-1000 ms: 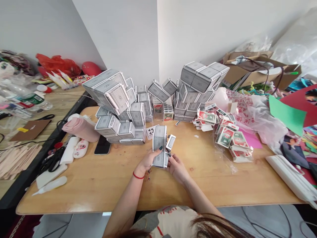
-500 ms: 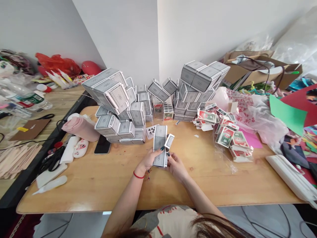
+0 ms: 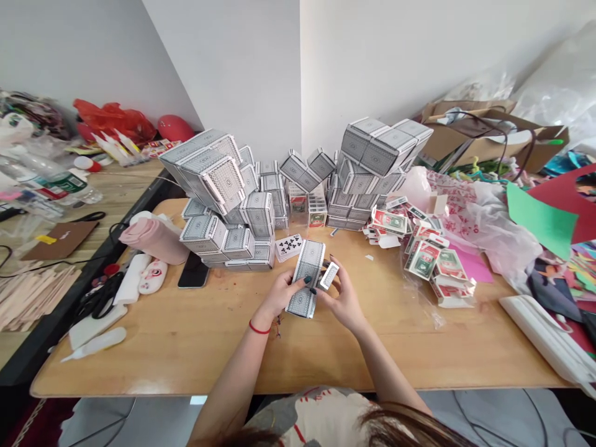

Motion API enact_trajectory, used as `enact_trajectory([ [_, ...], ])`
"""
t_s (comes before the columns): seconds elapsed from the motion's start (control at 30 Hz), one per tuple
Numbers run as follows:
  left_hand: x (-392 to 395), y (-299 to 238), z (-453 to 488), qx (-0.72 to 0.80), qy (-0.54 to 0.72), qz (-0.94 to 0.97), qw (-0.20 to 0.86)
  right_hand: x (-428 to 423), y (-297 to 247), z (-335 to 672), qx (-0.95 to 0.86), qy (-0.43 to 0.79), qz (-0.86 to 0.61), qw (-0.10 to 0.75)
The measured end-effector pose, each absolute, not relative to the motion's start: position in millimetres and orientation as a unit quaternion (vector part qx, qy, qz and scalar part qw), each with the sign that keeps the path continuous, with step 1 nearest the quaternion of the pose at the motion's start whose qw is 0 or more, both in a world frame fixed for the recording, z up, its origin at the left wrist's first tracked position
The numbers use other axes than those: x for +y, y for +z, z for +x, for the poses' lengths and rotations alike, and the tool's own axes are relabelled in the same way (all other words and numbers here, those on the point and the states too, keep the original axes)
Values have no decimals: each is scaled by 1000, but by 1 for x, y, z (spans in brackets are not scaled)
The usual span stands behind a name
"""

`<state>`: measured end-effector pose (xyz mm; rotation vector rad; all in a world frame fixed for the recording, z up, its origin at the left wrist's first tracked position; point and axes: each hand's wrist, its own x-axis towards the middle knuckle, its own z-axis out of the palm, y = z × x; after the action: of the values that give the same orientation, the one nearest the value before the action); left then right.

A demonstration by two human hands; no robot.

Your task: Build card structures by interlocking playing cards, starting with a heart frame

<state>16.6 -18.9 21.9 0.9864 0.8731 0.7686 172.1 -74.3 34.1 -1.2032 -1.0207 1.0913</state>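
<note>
My left hand (image 3: pixel 278 295) grips a long block folded from playing cards (image 3: pixel 310 256), its thumb pressed on the grey-patterned top. On the block's right side, my right hand (image 3: pixel 345 301) curls its fingers behind a small white-edged card flap (image 3: pixel 329 275) that sticks out; its thumb tip is at the block's edge. Whether the flap is part of the block, I cannot tell. A loose ten of clubs playing card (image 3: pixel 288 247) lies face up just beyond the block. Stacked card blocks rise behind on the left (image 3: pixel 203 234) and right (image 3: pixel 367 148).
To the right lie opened red and green card boxes (image 3: pixel 423 257) and a white case (image 3: pixel 542 335). On the left are a phone (image 3: pixel 193 272), a pink roll (image 3: pixel 153 239), black scissors (image 3: pixel 100 298) and a glue bottle (image 3: pixel 100 343). A wall stands behind the table (image 3: pixel 195 354).
The block has tilted and shifted slightly right and nearer. My right hand has moved up and right, its fingers now behind the small flap. More of the loose card shows.
</note>
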Motion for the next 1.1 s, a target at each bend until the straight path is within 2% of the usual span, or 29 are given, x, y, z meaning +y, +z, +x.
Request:
enact_trajectory([
  [0.17, -19, 16, 19, 383, 356, 483, 702, -68, 35, 187, -529, 420, -503, 539],
  [0.37, -21, 15, 18, 357, 360, 488, 710, -70, 48, 196, -656, 260, -541, 457],
  [0.57, -18, 12, 15, 360, 383, 515, 678, -73, 60, 192, -701, 151, -517, 468],
  [0.77, -15, 12, 15, 377, 392, 561, 624, -71, 74, 187, -731, 85, -578, 351],
  [0.9, -17, 12, 18, 380, 389, 572, 614, -67, 78, 186, -758, 94, -568, 307],
  [1.1, -18, 6, 20, 392, 405, 538, 626, -67, 72, 190, -741, 161, -565, 325],
])
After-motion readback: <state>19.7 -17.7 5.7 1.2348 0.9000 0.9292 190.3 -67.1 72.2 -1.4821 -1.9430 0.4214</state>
